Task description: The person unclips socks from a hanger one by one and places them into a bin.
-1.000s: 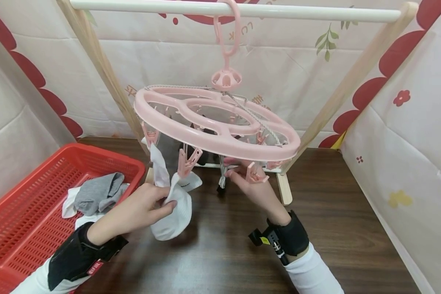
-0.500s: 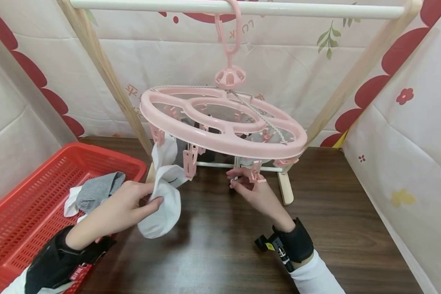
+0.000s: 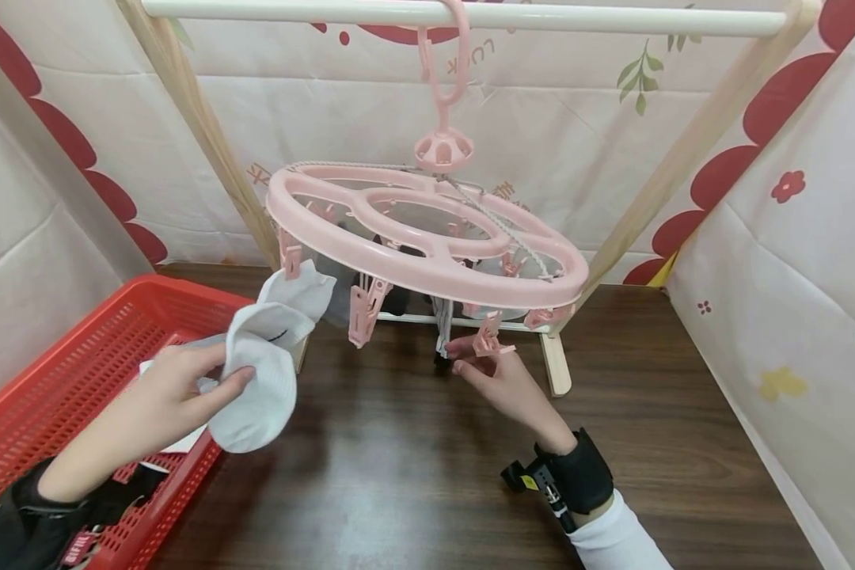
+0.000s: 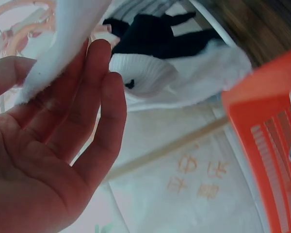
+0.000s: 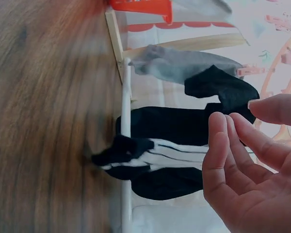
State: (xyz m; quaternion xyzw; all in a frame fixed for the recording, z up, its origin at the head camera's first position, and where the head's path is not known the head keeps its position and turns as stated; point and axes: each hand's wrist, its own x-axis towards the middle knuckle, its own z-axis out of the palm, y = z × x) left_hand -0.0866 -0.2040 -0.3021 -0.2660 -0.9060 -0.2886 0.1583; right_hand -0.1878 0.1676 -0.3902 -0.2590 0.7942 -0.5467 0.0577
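Note:
My left hand (image 3: 178,388) pinches a white sock (image 3: 264,404) between thumb and fingers, beside the red basket. In the head view, the white fabric's upper part reaches up to a pink clip (image 3: 291,260) on the left of the round hanger (image 3: 399,269). The left wrist view shows a ribbed white cuff (image 4: 143,75) with a black mark. Under the hanger's front edge, my right hand (image 3: 495,380) has its fingertips right at a hanging striped sock (image 3: 443,321). In the right wrist view, thumb and fingers stand apart, overlapping a black sock (image 5: 169,121).
The hanger hooks over a white bar (image 3: 598,20) on a wooden frame (image 3: 655,182). At left stands a red basket (image 3: 150,301) with clothes inside. Another clip (image 3: 366,313) hangs at the front, and a grey sock (image 5: 184,63) hangs behind.
My left hand has moved left with the white sock, to the basket's edge. My right hand has shifted only slightly, while the hanger has swung a little.

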